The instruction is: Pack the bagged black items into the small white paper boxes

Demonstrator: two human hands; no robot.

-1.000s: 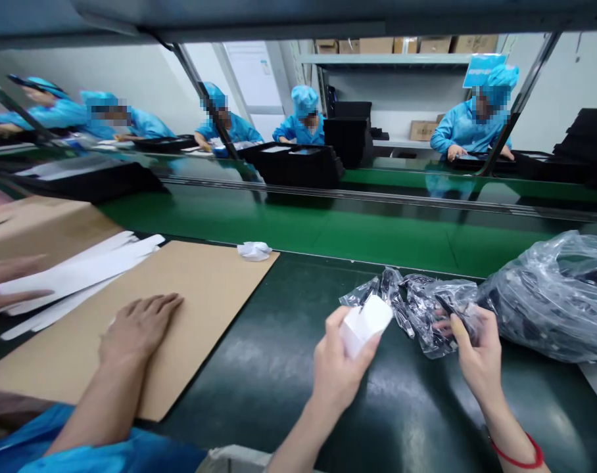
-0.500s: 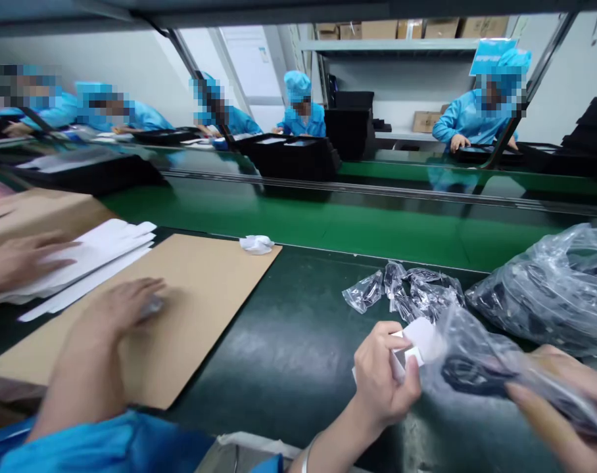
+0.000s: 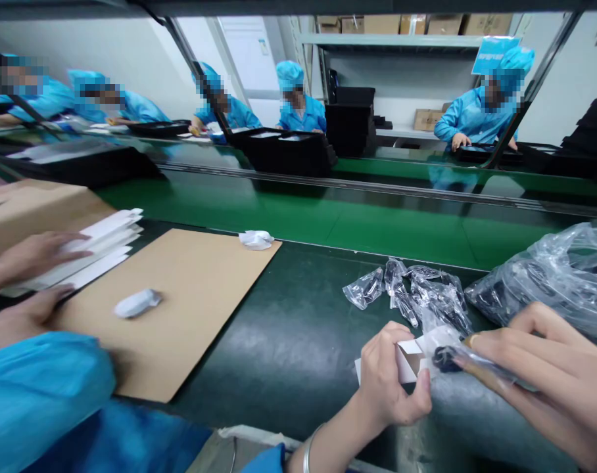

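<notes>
Head view shows the left hand (image 3: pixel 394 374) closed around a small white box (image 3: pixel 407 369), fingers along one side and thumb along the other. The box is of smooth, thin card with crisp folds; its open end, edged with flaps, faces right. The right hand (image 3: pixel 545 374) pinches a clear, crinkled bag (image 3: pixel 432 338), and within it a dark, rounded coil (image 3: pixel 446 359) sits right at the box's mouth; whether any of it is inside I cannot tell. Both hands are above the near right part of the table (image 3: pixel 279 328), which is dark green with a dull sheen.

Just beyond them lie small glossy bags (image 3: pixel 441 295) with thin black cables, and to their right a large, bulging clear sack (image 3: pixel 535 282) of dark things. On the left, a flat, matt brown cardboard sheet (image 3: pixel 194 289) bears two soft white bundles, a near one (image 3: pixel 137 304) and a far one (image 3: pixel 256 240). Farther left, a co-worker's hands (image 3: pixel 42 256) rest by long white card strips (image 3: pixel 101 240).
</notes>
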